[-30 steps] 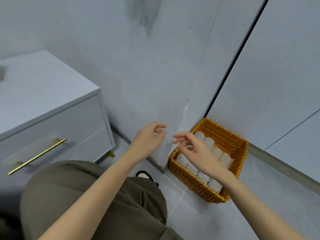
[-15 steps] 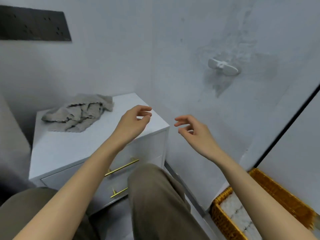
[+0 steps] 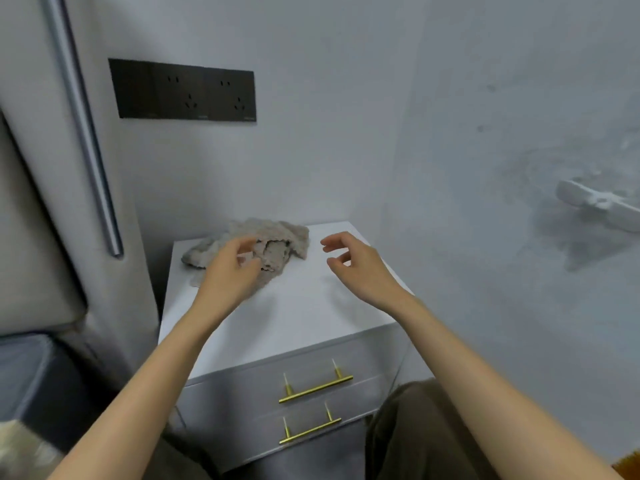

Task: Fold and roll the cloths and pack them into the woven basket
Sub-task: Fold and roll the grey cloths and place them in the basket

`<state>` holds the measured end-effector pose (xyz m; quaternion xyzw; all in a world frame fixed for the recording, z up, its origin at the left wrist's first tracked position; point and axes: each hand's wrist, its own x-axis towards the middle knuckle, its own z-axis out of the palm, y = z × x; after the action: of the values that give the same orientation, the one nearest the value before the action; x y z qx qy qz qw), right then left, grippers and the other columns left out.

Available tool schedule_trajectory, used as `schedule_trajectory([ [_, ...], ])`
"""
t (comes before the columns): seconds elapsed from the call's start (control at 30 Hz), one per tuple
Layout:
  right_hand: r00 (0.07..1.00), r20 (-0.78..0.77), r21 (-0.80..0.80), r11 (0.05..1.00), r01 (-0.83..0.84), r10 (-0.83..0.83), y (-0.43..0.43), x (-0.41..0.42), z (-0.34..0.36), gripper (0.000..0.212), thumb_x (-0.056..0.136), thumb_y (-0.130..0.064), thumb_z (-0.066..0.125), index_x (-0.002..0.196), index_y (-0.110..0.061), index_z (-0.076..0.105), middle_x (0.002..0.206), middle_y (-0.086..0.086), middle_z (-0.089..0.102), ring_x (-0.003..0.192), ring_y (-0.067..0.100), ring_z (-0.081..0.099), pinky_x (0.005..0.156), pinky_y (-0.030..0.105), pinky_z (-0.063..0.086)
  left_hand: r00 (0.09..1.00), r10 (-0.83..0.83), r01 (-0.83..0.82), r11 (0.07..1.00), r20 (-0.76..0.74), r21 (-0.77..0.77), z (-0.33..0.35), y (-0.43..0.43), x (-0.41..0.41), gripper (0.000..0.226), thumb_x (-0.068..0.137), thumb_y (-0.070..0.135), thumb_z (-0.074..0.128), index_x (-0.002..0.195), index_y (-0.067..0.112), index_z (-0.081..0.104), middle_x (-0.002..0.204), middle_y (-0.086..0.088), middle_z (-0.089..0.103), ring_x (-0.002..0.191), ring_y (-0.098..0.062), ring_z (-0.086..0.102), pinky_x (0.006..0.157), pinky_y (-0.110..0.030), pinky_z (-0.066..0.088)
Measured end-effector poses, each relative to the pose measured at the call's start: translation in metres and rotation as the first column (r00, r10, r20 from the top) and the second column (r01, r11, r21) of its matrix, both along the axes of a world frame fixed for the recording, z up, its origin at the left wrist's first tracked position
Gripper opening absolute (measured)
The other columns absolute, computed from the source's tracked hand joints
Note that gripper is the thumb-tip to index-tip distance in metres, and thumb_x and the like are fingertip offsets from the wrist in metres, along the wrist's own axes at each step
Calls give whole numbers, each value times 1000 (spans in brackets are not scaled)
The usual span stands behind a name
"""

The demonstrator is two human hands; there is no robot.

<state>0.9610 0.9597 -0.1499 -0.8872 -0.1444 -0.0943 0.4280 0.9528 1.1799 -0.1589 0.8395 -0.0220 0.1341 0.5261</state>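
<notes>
We see a crumpled grey-beige terry cloth [image 3: 266, 249] lying at the back left of the white nightstand [image 3: 298, 317], long axis running left to right, unfolded. Only an orange sliver of the woven basket [image 3: 628, 464] shows at bottom right; contents not visible. Left hand [image 3: 230, 271] hovers over the cloth, grip half open, fingers curled; contact unclear. Right hand [image 3: 360, 268] hangs beside the cloth, grip loosely open, holding nothing. Two brass drawer handles [image 3: 315, 388] face us.
</notes>
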Motion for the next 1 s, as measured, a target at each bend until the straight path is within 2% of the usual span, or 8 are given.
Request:
schedule_trajectory([
  [0.23, 995, -90, -82, 995, -58, 51, 35, 62, -49, 40, 93, -17, 53, 132, -24, 47, 134, -7, 43, 118, 11, 44, 93, 20, 32, 990, 132, -140, 961, 48, 239, -41, 26, 37, 50, 90, 12, 58, 137, 10, 44, 142, -8, 43, 130, -20, 38, 101, -24, 32],
  [0.4, 985, -152, -167, 981, -101, 76, 49, 86, -78, 52, 94, -24, 54, 143, -26, 37, 148, -2, 36, 135, 19, 32, 109, 30, 27, 993, 108, -82, 906, -39, 416, -61, 30, 60, 69, 87, 28, 64, 146, 13, 31, 152, -7, 29, 140, -24, 20, 115, -35, 18],
  [0.5, 992, -99, -300, 947, -110, 84, 56, 94, -88, 54, 95, -24, 52, 146, -25, 34, 150, -2, 36, 135, 23, 32, 110, 33, 26, 989, 139, -104, 883, -45, 458, -68, 30, 71, 65, 87, 35, 64, 143, 18, 37, 146, -3, 39, 135, -26, 29, 110, -35, 23],
  [0.57, 994, -76, -348, 932, -102, 81, 58, 97, -92, 53, 95, -24, 51, 146, -24, 35, 148, -3, 39, 132, 24, 34, 107, 35, 28, 984, 178, -158, 873, 0, 461, -71, 29, 76, 50, 87, 33, 64, 133, 20, 49, 135, -1, 50, 125, -26, 38, 102, -33, 30],
  [0.67, 995, -66, -254, 963, -93, 78, 58, 100, -91, 46, 94, -18, 52, 139, -21, 44, 140, -4, 49, 125, 18, 42, 102, 29, 33, 977, 190, -213, 898, 98, 384, -69, 28, 78, 16, 89, 15, 59, 105, 16, 63, 107, 0, 63, 105, -25, 50, 81, -27, 34],
  [0.77, 999, -35, -71, 997, -31, 29, 54, 100, -86, 33, 93, -13, 52, 125, -21, 53, 126, -7, 56, 108, 5, 50, 88, 16, 36, 978, 148, -184, 944, 147, 275, -61, 24, 74, 13, 89, 4, 54, 89, 15, 62, 92, 4, 64, 87, -17, 57, 67, -19, 36],
  [0.9, 993, 92, 42, 997, 72, -76, 46, 98, -76, 36, 87, -14, 58, 115, -31, 44, 105, -15, 54, 96, 7, 55, 76, 26, 46, 989, 11, -30, 991, 146, 129, -50, 15, 62, 14, 93, 7, 51, 90, 19, 59, 86, 11, 63, 75, -1, 54, 61, -11, 39],
  [1.0, 979, 152, -40, 989, 144, -136, 40, 98, -74, 51, 85, -23, 62, 129, -37, 39, 107, -11, 45, 99, 10, 43, 69, 30, 43, 982, -150, 155, 987, 112, -34, -41, 10, 49, 17, 94, 8, 51, 88, 23, 56, 82, 14, 61, 70, -5, 52, 60, -15, 41],
])
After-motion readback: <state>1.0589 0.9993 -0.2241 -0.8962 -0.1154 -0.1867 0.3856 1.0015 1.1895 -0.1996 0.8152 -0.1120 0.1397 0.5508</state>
